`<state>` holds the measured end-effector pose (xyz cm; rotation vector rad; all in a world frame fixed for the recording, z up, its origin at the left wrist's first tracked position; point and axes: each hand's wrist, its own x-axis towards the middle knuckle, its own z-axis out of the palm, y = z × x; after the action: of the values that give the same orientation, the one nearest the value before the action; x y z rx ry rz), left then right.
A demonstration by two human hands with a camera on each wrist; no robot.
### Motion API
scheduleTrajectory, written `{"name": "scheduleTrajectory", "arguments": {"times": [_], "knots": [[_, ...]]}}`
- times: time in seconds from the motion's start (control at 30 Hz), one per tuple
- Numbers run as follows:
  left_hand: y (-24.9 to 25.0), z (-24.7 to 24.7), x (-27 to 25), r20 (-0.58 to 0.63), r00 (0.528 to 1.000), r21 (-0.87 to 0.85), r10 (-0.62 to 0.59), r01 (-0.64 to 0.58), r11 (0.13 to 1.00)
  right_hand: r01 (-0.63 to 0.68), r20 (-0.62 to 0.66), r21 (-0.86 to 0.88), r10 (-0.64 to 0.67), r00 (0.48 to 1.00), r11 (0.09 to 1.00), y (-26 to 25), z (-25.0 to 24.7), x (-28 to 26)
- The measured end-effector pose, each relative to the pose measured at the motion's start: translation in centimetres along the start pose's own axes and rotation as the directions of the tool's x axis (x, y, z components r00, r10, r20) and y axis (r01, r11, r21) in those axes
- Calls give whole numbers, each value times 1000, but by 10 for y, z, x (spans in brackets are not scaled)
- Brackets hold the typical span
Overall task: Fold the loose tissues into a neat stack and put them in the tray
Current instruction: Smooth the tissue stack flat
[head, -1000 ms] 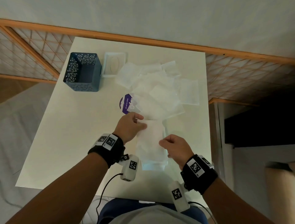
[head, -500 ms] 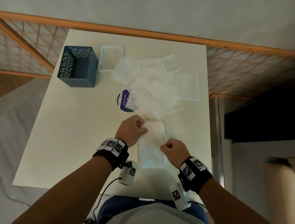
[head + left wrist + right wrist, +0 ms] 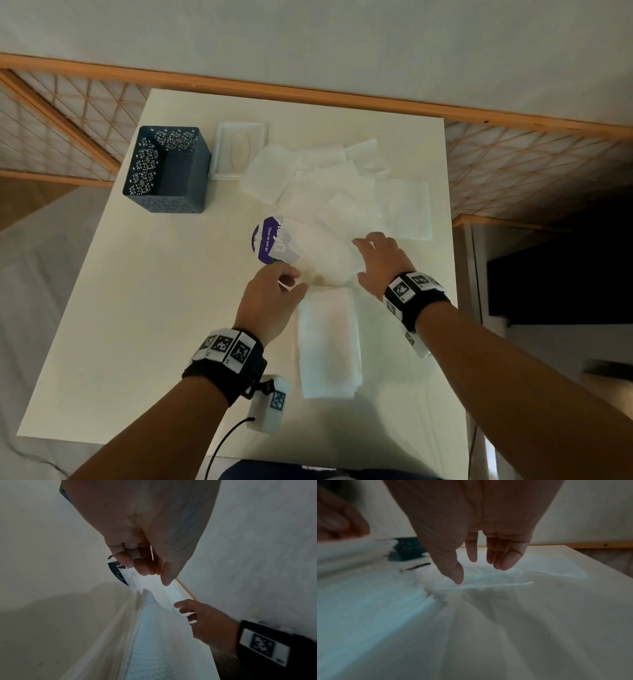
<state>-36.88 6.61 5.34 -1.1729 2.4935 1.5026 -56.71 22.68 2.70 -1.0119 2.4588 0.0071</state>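
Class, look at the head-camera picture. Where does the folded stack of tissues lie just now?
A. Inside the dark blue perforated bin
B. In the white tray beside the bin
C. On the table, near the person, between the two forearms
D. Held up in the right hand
C: the folded stack lies flat on the table, nearer the person than the loose tissues, and neither hand holds it.

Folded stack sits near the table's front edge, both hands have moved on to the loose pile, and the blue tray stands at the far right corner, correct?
Not quite: the head view shows the blue tray at the far left corner, beside the white lid. The folded stack does lie near the front edge, and the left hand and right hand are at the loose pile.
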Motion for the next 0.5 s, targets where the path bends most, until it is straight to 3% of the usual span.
{"name": "scheduleTrajectory", "arguments": {"times": [0.1,0.2,0.37,0.5], "knots": [[6,0,8,10,1000,4,14,-14,1000,107,66,-154,-98,993,982,-2,1,17],[12,-1,17,17,1000,6,26,-26,1000,123,74,-181,-111,991,976,-6,2,25],[15,0,34,20,1000,-11,2,-1,1000,75,85,-80,-68,994,994,-10,-6,29],[17,0,46,63,997,-11,-38,39,999,27,13,146,-29,999,989,-11,-18,18]]}}
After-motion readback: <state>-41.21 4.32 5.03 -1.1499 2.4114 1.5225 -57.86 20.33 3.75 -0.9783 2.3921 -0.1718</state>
